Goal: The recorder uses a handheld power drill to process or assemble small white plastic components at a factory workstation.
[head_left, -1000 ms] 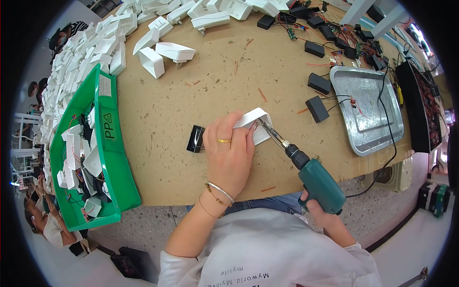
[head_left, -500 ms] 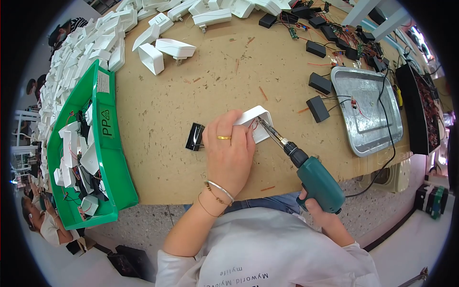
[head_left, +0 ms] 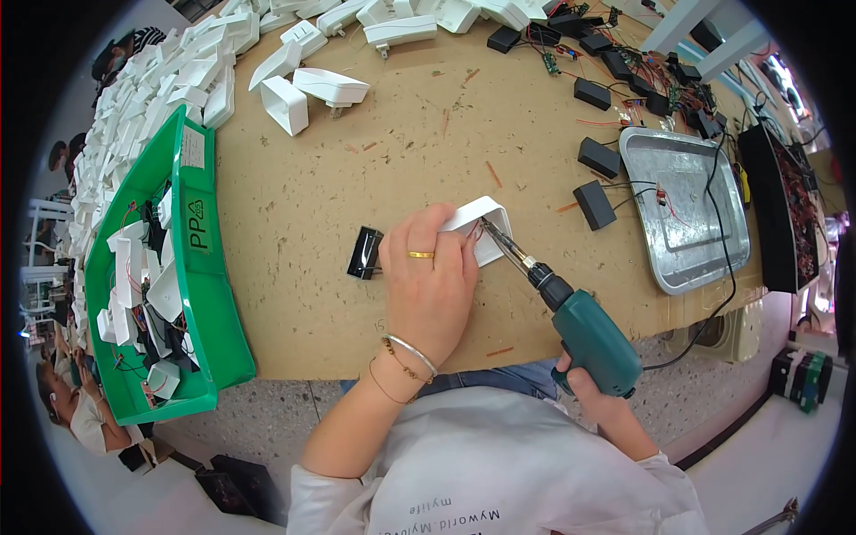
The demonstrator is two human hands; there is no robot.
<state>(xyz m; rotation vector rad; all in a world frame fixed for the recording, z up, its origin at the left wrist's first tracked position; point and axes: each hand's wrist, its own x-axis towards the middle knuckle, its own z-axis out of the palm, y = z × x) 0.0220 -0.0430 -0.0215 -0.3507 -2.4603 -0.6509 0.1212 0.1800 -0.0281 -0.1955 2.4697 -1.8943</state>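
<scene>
White plastic forms the hollow housing [head_left: 464, 214], which is held near the middle of the cardboard-covered table [head_left: 312, 196] by the left hand [head_left: 434, 276]; its fingers are bent closely over the left part, with some fingertips hidden. The green pistol-shaped tool [head_left: 596, 339] (a soldering gun, to judge by its look) is gripped in the right hand [head_left: 596, 399], the thumb and visible fingers wrapped around the handle. Its metal tip is set inside the housing, close to thin reddish wires [head_left: 478, 232].

Since half a second ago hardly anything has been altered: the tip has been kept at the same inner corner, and only a slight drift of the whole view is seen, probably caused by the head. The work at the tip can thus be judged as being in progress. Just beside the left hand a black box [head_left: 364, 253] is seen; whether it is touched cannot be told.
</scene>
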